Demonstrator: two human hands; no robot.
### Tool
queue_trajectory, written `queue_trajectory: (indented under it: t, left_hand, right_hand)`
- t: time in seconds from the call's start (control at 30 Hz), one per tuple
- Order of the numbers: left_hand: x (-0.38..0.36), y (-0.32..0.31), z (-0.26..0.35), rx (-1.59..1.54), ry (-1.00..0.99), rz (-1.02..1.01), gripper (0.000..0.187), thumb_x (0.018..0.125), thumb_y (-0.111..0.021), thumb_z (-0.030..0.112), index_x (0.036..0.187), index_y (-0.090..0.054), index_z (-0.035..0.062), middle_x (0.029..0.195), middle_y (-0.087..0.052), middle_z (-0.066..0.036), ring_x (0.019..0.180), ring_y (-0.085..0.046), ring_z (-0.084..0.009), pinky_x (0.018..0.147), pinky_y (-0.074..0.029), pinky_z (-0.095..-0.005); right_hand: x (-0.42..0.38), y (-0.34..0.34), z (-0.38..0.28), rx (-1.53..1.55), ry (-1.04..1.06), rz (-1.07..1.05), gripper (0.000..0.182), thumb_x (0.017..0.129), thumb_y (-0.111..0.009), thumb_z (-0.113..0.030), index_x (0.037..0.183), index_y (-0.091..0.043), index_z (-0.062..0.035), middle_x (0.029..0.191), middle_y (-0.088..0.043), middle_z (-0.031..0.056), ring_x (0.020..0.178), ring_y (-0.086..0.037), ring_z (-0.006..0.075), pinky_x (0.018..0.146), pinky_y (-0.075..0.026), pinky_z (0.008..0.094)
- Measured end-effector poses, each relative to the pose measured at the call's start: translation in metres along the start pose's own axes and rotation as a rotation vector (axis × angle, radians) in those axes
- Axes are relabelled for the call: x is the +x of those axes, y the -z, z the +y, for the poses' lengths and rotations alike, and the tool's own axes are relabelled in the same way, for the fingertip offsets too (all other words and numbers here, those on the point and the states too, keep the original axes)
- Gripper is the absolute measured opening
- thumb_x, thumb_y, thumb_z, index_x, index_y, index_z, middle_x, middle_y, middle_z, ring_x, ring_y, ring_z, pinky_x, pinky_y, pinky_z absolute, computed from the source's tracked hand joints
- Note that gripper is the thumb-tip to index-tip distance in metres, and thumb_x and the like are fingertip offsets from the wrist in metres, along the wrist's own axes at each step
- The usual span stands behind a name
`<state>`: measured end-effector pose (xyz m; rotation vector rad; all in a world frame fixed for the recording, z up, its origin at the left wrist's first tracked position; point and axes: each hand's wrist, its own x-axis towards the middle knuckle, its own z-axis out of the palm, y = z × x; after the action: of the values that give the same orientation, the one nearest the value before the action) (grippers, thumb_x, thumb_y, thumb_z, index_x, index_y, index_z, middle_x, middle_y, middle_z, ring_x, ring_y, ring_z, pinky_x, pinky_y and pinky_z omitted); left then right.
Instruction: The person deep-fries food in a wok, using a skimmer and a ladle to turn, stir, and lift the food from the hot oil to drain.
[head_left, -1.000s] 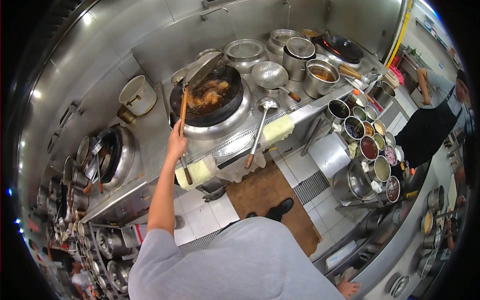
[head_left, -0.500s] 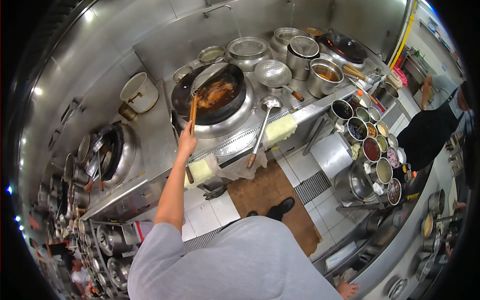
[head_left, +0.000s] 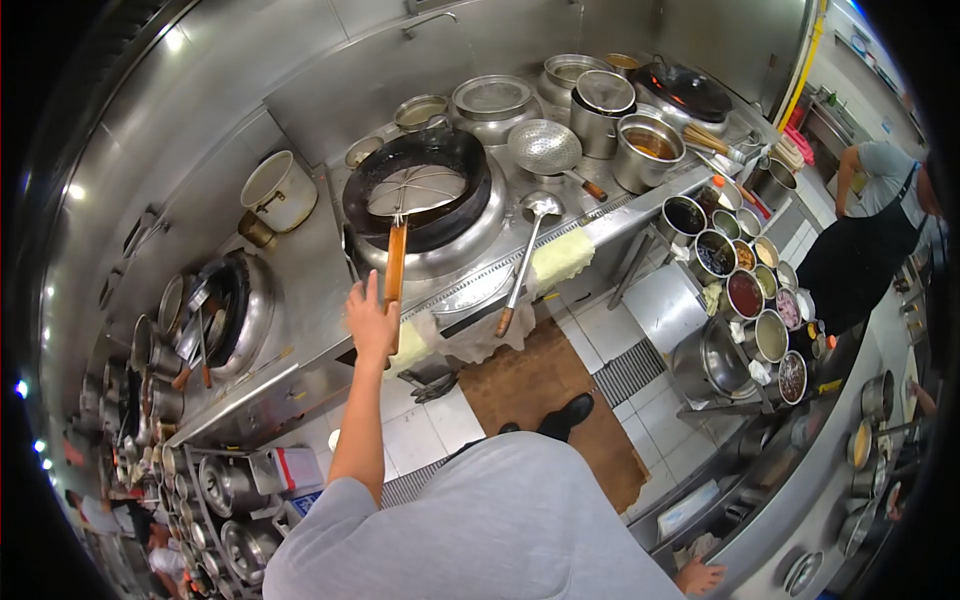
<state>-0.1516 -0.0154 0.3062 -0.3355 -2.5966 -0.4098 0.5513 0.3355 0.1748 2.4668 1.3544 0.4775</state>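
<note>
A round wire-mesh skimmer [head_left: 425, 190] lies across the inside of the black wok [head_left: 470, 212], hiding most of what is in there. Its wooden handle [head_left: 397, 262] runs over the near rim toward me. Beside that handle is my left hand [head_left: 371, 322], fingers stretched and apart. The hand overlaps the handle's lower part and covers most of a long metal tool [head_left: 350, 258] leaning at the wok's left; contact with either is hard to make out. Behind me on the right, my right hand [head_left: 700, 577] rests flat on a steel counter edge, fingers spread.
A ladle [head_left: 525, 255] and a perforated strainer [head_left: 545, 146] lie right of the wok. Behind them stand several steel pots, one with brown liquid [head_left: 648, 150]. Seasoning containers [head_left: 745, 292] crowd the right side. A person in a black apron [head_left: 858, 260] stands beyond.
My left hand has moved back toward me and opened from its grip on the skimmer's handle. The skimmer head has tipped down flat over the wok, covering the browned food seen before.
</note>
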Motion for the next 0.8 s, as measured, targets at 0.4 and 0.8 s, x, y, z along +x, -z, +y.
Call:
queue_trajectory:
  t: [0.4,0.8]
  left_hand:
    - [-0.134,-0.015,0.200,-0.709,-0.661,-0.605,0.047,0.078,-0.062,0.006,0.123,-0.051,0.0072,0.122,-0.049,-0.018,0.111,-0.049,-0.0341,0.093,-0.040,-0.0378]
    - [-0.203,-0.274,0.136,-0.490,-0.253,-1.659,0.038,0.084,-0.057,0.013,0.121,-0.051,0.0037,0.097,-0.062,-0.010,0.085,-0.059,-0.0193,0.077,-0.048,-0.0316]
  right_hand:
    - [0.029,-0.033,0.008,0.337,-0.043,0.064,0.080,0.067,-0.068,-0.038,0.132,-0.039,-0.0004,0.137,-0.038,0.0198,0.130,-0.030,0.0328,0.109,-0.023,0.0423]
    - [0.036,-0.010,0.038,0.443,-0.019,0.060,0.084,0.068,-0.072,-0.030,0.136,-0.031,-0.0025,0.138,-0.030,0.0251,0.127,-0.029,0.0414,0.102,-0.025,0.0561]
